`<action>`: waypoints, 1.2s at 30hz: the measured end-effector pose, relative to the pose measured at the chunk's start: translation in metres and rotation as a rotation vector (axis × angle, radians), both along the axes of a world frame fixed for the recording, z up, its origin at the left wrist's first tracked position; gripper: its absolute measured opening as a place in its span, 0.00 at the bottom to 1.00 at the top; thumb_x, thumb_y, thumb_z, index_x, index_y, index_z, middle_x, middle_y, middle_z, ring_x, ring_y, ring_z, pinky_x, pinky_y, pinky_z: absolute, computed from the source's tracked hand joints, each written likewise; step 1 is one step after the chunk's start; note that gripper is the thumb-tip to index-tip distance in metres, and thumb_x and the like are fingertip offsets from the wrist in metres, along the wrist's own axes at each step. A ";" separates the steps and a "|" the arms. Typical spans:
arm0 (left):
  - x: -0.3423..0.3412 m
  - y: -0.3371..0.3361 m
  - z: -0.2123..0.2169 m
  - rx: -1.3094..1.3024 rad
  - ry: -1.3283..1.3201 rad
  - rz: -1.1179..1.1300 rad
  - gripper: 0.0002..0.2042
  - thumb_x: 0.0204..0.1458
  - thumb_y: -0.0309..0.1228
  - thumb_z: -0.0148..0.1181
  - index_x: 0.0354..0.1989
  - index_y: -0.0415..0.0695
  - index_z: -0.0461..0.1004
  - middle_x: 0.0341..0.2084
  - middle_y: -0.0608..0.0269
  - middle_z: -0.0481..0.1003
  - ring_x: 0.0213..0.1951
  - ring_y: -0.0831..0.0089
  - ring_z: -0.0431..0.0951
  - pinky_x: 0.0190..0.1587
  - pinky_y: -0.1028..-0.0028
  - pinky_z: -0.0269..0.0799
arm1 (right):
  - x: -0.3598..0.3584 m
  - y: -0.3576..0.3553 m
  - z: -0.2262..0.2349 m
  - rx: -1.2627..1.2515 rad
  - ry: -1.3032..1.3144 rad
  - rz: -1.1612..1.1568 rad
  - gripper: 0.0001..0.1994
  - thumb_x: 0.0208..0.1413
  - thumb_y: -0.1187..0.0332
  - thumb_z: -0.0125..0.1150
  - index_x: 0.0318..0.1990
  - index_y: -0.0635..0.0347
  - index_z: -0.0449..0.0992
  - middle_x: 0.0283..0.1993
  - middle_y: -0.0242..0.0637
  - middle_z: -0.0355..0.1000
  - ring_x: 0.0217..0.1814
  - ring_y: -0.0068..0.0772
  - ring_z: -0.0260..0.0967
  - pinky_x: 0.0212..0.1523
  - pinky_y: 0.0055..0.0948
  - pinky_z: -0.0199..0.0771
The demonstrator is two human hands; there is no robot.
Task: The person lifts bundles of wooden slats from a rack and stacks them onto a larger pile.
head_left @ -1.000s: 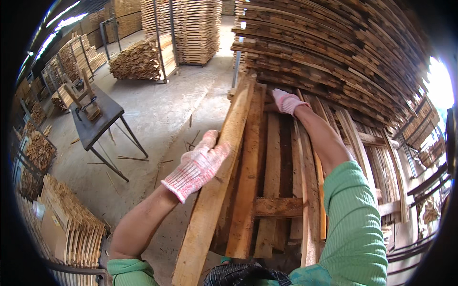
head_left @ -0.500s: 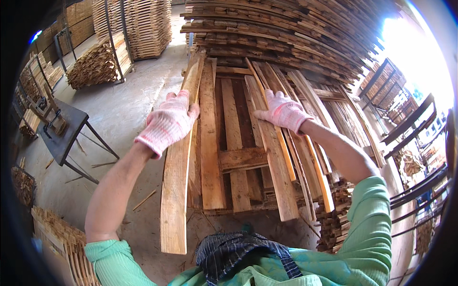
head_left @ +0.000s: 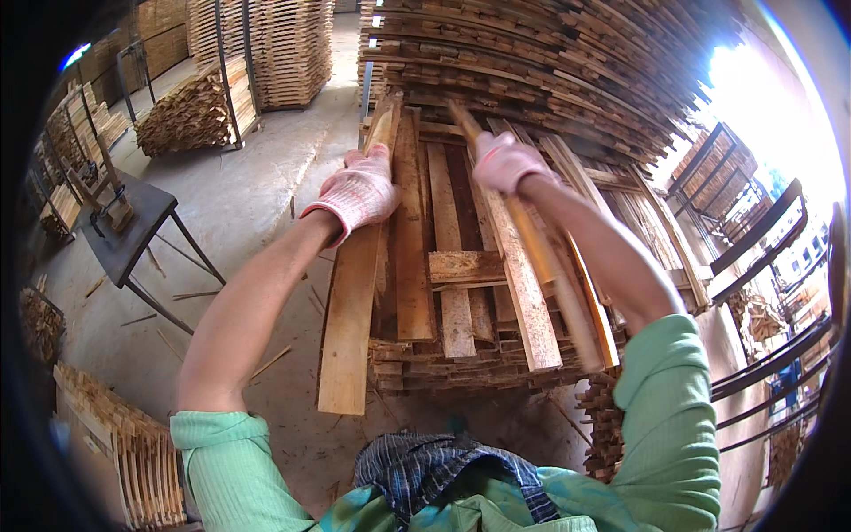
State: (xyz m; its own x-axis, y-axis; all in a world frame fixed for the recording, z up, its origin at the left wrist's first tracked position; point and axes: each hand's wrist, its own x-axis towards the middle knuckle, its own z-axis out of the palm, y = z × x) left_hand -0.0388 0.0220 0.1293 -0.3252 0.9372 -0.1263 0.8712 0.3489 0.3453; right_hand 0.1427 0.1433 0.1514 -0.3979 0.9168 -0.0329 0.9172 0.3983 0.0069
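Both my hands wear pink-and-white knit gloves. My left hand (head_left: 359, 188) is closed around a long, pale wooden board (head_left: 346, 355) at the left side of the stack, its near end jutting past the other boards. My right hand (head_left: 507, 163), smeared by motion, is closed on a narrow wooden board (head_left: 532, 244) that is blurred too. Between my hands lie several loose boards (head_left: 414, 266) pointing away from me. A short crosspiece (head_left: 467, 267) runs across beneath some of them. The glove and forearm hide part of the right board.
A tall stack of layered planks (head_left: 532, 53) rises just beyond. At left stand a dark metal table (head_left: 133, 222) and bundled wood (head_left: 191, 111). Curved dark metal bars (head_left: 771, 355) are at right. Wood scraps lie on the concrete floor (head_left: 266, 195).
My view has tilted, so the boards appear higher. The right hand has moved farther away and left, and the narrow board under it is now moving. My left hand has shifted right with its board.
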 end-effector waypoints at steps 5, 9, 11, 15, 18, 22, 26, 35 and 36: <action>0.000 -0.003 0.002 -0.026 0.134 -0.025 0.40 0.59 0.45 0.50 0.75 0.39 0.40 0.70 0.29 0.48 0.62 0.40 0.68 0.60 0.56 0.68 | -0.037 -0.029 -0.020 0.004 -0.137 0.080 0.27 0.58 0.56 0.61 0.62 0.59 0.70 0.65 0.53 0.59 0.67 0.51 0.62 0.61 0.54 0.72; 0.005 -0.012 0.015 -0.082 0.098 0.007 0.38 0.58 0.44 0.51 0.73 0.40 0.46 0.69 0.32 0.50 0.63 0.41 0.68 0.61 0.52 0.67 | -0.027 -0.020 -0.034 -0.053 0.001 -0.129 0.23 0.64 0.54 0.52 0.62 0.52 0.66 0.65 0.57 0.58 0.57 0.53 0.71 0.58 0.44 0.74; 0.014 -0.004 0.009 -0.016 0.081 -0.019 0.37 0.57 0.43 0.53 0.72 0.41 0.48 0.69 0.35 0.52 0.62 0.41 0.68 0.61 0.50 0.66 | 0.017 0.031 -0.071 0.141 -0.116 0.444 0.18 0.66 0.59 0.48 0.61 0.47 0.70 0.72 0.58 0.52 0.62 0.60 0.68 0.59 0.45 0.73; 0.004 -0.011 0.010 -0.068 0.103 0.057 0.36 0.57 0.43 0.54 0.71 0.41 0.49 0.65 0.42 0.57 0.63 0.44 0.68 0.60 0.51 0.67 | -0.017 0.020 -0.058 -0.094 0.140 0.252 0.21 0.65 0.58 0.47 0.63 0.49 0.67 0.72 0.60 0.53 0.63 0.59 0.68 0.60 0.45 0.70; 0.010 -0.003 0.009 -0.063 0.097 0.023 0.36 0.56 0.43 0.54 0.71 0.42 0.50 0.65 0.41 0.57 0.63 0.44 0.67 0.59 0.50 0.67 | -0.030 0.063 -0.070 -0.133 0.288 0.083 0.29 0.63 0.51 0.48 0.67 0.56 0.61 0.66 0.62 0.62 0.65 0.58 0.66 0.60 0.46 0.69; 0.001 -0.012 0.010 -0.086 0.134 0.001 0.38 0.57 0.46 0.53 0.72 0.42 0.48 0.65 0.41 0.57 0.63 0.45 0.67 0.60 0.50 0.66 | -0.060 0.092 -0.094 0.021 0.463 0.248 0.30 0.63 0.46 0.47 0.61 0.63 0.62 0.58 0.63 0.70 0.62 0.62 0.67 0.59 0.49 0.68; 0.023 0.005 0.006 -0.005 0.070 -0.062 0.39 0.58 0.50 0.52 0.73 0.42 0.47 0.65 0.41 0.57 0.65 0.47 0.65 0.61 0.49 0.65 | -0.053 0.147 -0.134 0.044 0.463 0.234 0.24 0.65 0.45 0.44 0.54 0.56 0.65 0.55 0.65 0.70 0.60 0.68 0.66 0.57 0.55 0.68; 0.018 0.000 0.011 -0.079 0.165 -0.011 0.41 0.57 0.49 0.53 0.73 0.41 0.45 0.68 0.36 0.54 0.65 0.43 0.64 0.63 0.54 0.66 | -0.069 0.116 -0.111 0.955 -0.439 0.767 0.13 0.56 0.70 0.52 0.46 0.63 0.79 0.47 0.44 0.73 0.57 0.44 0.70 0.67 0.40 0.58; 0.012 -0.002 0.012 -0.092 0.165 0.024 0.40 0.57 0.48 0.53 0.73 0.40 0.46 0.67 0.37 0.54 0.65 0.43 0.65 0.63 0.53 0.66 | -0.085 0.106 -0.110 0.948 -0.572 0.749 0.15 0.58 0.69 0.52 0.49 0.64 0.78 0.49 0.45 0.73 0.58 0.46 0.69 0.68 0.39 0.58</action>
